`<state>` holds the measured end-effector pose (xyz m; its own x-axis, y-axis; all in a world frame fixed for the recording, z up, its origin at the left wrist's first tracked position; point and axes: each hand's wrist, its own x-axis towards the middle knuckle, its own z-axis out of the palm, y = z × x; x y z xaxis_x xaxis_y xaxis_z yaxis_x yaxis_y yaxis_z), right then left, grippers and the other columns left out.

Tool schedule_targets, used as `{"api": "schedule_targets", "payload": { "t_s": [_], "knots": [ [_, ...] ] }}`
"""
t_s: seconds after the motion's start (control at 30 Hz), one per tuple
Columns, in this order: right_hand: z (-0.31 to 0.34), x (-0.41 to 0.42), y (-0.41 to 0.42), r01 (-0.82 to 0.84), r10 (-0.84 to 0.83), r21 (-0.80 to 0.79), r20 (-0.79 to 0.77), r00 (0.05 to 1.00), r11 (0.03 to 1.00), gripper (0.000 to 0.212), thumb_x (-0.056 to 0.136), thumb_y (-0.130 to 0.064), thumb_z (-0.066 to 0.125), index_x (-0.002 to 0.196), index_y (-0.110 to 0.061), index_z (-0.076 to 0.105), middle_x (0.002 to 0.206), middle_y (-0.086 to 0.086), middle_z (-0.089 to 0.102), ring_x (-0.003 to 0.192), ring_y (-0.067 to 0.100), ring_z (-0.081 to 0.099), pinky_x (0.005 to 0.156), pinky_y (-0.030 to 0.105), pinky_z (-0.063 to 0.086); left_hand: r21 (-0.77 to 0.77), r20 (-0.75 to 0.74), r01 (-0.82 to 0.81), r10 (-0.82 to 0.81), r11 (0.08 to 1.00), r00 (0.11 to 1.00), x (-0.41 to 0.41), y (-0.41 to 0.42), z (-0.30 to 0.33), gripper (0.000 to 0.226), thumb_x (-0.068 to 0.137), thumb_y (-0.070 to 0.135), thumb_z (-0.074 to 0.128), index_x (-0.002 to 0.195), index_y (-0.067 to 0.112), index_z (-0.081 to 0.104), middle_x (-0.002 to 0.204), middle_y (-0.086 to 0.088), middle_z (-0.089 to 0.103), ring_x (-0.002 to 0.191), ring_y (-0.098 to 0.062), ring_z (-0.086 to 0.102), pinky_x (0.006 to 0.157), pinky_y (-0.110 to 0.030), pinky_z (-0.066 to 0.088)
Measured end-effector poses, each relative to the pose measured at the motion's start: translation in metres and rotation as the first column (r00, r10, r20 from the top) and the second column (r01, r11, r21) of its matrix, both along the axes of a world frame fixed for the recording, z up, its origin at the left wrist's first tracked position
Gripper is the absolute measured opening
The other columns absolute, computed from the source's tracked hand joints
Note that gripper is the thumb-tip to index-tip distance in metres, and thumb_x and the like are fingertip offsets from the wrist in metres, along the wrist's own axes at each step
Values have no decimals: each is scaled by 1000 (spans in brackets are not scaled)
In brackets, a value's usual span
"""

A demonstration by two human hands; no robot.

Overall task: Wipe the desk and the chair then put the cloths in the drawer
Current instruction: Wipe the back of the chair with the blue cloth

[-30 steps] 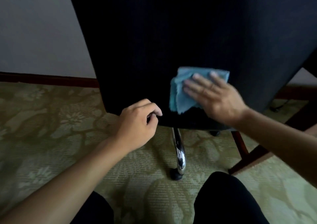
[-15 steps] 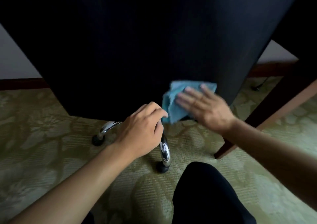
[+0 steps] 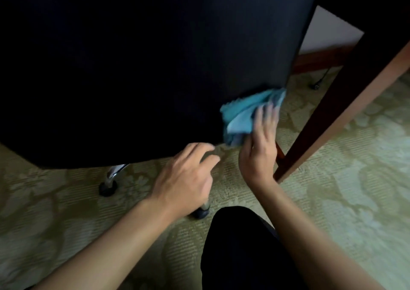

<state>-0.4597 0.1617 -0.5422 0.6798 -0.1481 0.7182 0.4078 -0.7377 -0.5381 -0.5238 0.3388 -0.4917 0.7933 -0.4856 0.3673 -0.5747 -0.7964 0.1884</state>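
The black chair back (image 3: pixel 144 67) fills most of the head view, and everything else sits around it. At its lower right corner the right hand (image 3: pixel 259 147) presses a bunched blue cloth (image 3: pixel 244 114) flat against the fabric, fingers (image 3: pixel 267 116) extended and spread over the cloth rather than curled round it; the cloth touches the chair's bottom edge and reaches to its right edge. Just left of that hand, at the chair back's lower edge, the left hand (image 3: pixel 186 178) holds nothing, its fingers loose and slightly bent, tips near the edge; whether they touch it cannot be told. Below the chair back, a chrome base leg (image 3: pixel 114 172) ends in a dark caster (image 3: pixel 108 187) on the patterned green carpet (image 3: pixel 343 189). To the chair's right a dark wooden desk leg (image 3: pixel 328 112) slants down to the carpet, close beside the right hand
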Motion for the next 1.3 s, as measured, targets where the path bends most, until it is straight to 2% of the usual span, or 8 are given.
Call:
{"api": "schedule_targets", "payload": {
  "t_s": [0.1, 0.17, 0.23, 0.3, 0.47, 0.63, 0.97, 1.3],
  "knots": [
    [41, 24, 2, 139, -110, 469, -89, 990, 872, 55, 99, -12, 35, 153, -10, 25, 162, 4, 14, 150, 20, 15, 119, 31, 26, -458, -445, -466, 259, 757, 858, -6, -1, -23, 17, 93, 11, 57, 95, 21, 71, 104, 6, 66, 95, -11, 63, 82, -22, 47],
    [51, 25, 9, 187, -116, 588, -156, 981, 787, 55, 100, -13, 34, 154, -16, 23, 163, 1, 17, 149, 13, 16, 118, 16, 18, -562, -827, -826, -37, 32, 561, 3, 0, -30, 22, 101, 18, 46, 100, 17, 67, 112, -7, 69, 98, -19, 66, 80, -27, 50],
    [45, 18, 18, 225, -97, 641, -229, 968, 733, 56, 102, -13, 33, 155, -21, 20, 163, -4, 15, 150, 11, 14, 121, 22, 15, -340, -736, -820, -413, -462, 537, 14, 5, -36, 41, 105, 33, 33, 120, 4, 59, 124, -19, 63, 108, -30, 63, 89, -38, 51],
    [34, 8, 34, 290, -48, 702, -342, 938, 651, 56, 103, -15, 32, 155, -26, 14, 163, -9, 9, 150, 11, 13, 122, 27, 13, -252, -577, -739, -516, -625, 633, 21, 6, -39, 60, 103, 48, 24, 132, 3, 51, 128, -20, 60, 117, -35, 58, 102, -46, 45],
    [30, -15, 73, 334, 100, 791, -442, 892, 513, 58, 105, -19, 32, 156, -24, 5, 163, -9, 3, 146, 4, 12, 108, 7, 13, -188, -421, -643, -531, -742, 735, 28, -2, -27, 65, 101, 54, 18, 123, 5, 55, 124, -21, 63, 115, -37, 59, 98, -52, 47],
    [62, 30, 22, 495, 4, 841, -508, 861, 221, 53, 104, -22, 32, 155, -29, 18, 148, 4, 46, 128, 25, 50, 112, 35, 36, -178, -420, -661, -551, -729, 721, 23, -2, -21, 65, 102, 53, 20, 144, 7, 38, 138, -22, 53, 129, -38, 50, 106, -52, 42],
    [43, -10, 100, 575, 300, 810, -579, 758, 112, 29, 101, -16, 40, 115, -1, 61, 105, 10, 61, 100, 25, 58, 94, 32, 45, -213, -459, -649, -512, -730, 726, 29, -5, -33, 64, 102, 51, 18, 132, 2, 48, 112, -25, 69, 104, -36, 65, 98, -51, 46],
    [48, 12, 50, 628, 71, 681, -698, 713, 377, 36, 101, -21, 37, 120, -3, 61, 114, 11, 64, 101, 28, 60, 96, 37, 45, -183, -429, -658, -543, -731, 722, 26, -3, -22, 69, 102, 52, 19, 149, 3, 28, 148, -23, 40, 137, -39, 41, 108, -52, 38]
  ]
}}
